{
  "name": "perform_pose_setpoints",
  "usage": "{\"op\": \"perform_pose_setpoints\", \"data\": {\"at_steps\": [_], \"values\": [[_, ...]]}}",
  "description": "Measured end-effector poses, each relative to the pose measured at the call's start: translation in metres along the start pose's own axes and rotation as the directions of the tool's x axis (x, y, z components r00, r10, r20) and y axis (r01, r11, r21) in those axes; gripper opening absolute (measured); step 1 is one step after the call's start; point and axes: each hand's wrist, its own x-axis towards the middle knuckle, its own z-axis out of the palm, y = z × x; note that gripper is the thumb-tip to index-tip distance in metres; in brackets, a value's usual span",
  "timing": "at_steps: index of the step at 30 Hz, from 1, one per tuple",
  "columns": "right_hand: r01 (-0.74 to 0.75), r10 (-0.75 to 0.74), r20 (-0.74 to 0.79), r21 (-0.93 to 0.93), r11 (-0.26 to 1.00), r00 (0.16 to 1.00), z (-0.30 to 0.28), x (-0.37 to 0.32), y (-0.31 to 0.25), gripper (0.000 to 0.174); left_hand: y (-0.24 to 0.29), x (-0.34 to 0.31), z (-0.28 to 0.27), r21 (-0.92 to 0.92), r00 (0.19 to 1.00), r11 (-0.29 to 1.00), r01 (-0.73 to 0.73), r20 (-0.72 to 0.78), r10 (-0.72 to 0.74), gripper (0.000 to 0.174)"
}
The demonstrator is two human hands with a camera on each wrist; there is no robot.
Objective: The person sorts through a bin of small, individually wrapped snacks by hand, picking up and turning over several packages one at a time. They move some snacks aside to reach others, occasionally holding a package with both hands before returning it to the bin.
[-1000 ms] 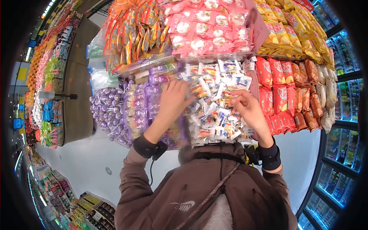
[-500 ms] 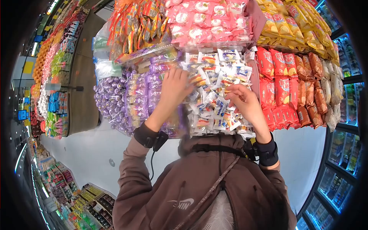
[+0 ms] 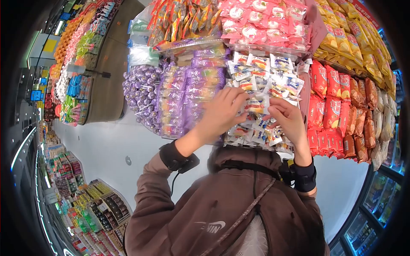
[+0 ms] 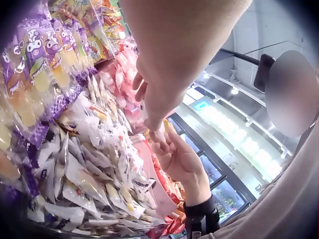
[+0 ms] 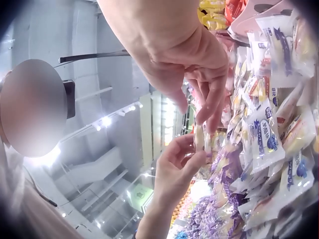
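Observation:
In the head view my left hand (image 3: 224, 112) reaches over the white packets and pinches one small wrapped sweet (image 3: 256, 103), its clear-and-white wrapper printed in colour. Facing it from the right, my right hand (image 3: 290, 119) has its thumb and fingertips at the sweet's right edge. The right wrist view shows the sweet (image 5: 200, 138) upright between the left hand's (image 5: 174, 172) thumb and forefinger, with the right hand's (image 5: 202, 84) curled fingers just above. Under both hands lies a heap of similar white packets (image 3: 282, 87). My left hand and forearm hide much of the sweet in the left wrist view.
Purple-wrapped packs (image 3: 200, 85) and purple lollipops (image 3: 143, 96) lie to the left. Red packets (image 3: 318, 111) and brown ones (image 3: 361, 119) fill the right side. Pink packets (image 3: 265, 25) stand behind a clear divider at the back, with yellow bags (image 3: 346, 34) beyond.
My left hand has moved right, from beside the purple packs to over the white packets, and now holds a sweet close to the right hand. The head view has swung left.

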Motion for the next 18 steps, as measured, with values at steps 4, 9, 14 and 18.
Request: {"op": "perform_pose_setpoints", "data": {"at_steps": [4, 9, 14, 18], "values": [[0.016, -0.017, 0.008, 0.098, 0.995, 1.000, 0.001, 0.000, 0.004, 0.013, 0.015, -0.002, -0.006, -0.097, 1.000, 0.995, -0.003, 0.031, 0.006, 0.045], [0.039, -0.038, -0.016, 0.120, 0.992, 0.999, 0.002, -0.003, 0.006, 0.010, 0.027, -0.006, -0.010, -0.409, 0.969, 0.878, 0.248, 0.087, -0.233, 0.041], [0.067, -0.056, -0.057, 0.209, 0.976, 0.997, 0.005, -0.009, 0.013, 0.011, 0.026, -0.015, 0.006, -0.806, 0.752, 0.165, 0.569, 0.428, -0.501, 0.023], [0.076, -0.067, -0.045, 0.221, 0.972, 0.997, 0.006, -0.013, 0.014, 0.012, 0.025, -0.020, 0.010, -0.806, 0.716, 0.054, 0.590, 0.491, -0.496, 0.015]]}}
